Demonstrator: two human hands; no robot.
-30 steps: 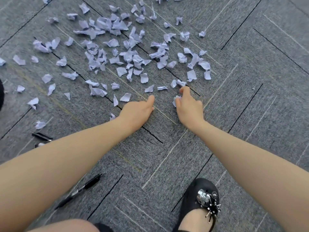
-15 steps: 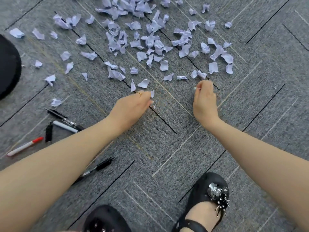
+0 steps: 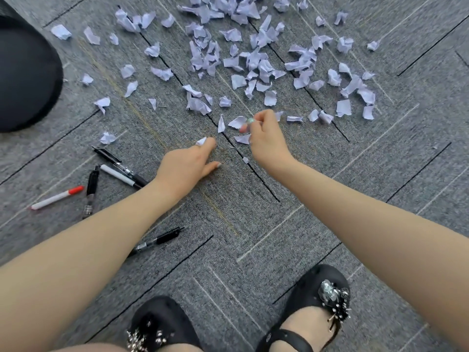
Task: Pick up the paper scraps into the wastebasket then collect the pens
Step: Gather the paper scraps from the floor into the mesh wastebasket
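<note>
Fingers [image 3: 250, 123] among paper scraps [image 3: 256, 62], wastebasket [image 3: 28, 72] well apart

Probably an office: the floor is grey, short-pile carpet tiles [image 3: 291, 224] with dark seams, strewn with torn white paper scraps [image 3: 253, 62], ballpoint and marker pens [image 3: 119, 171], beside a black wastebasket [image 3: 22, 74].

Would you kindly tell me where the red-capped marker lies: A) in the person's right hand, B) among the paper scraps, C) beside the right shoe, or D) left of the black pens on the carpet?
D: the red-capped marker lies on the carpet, left of the black pens.
</note>
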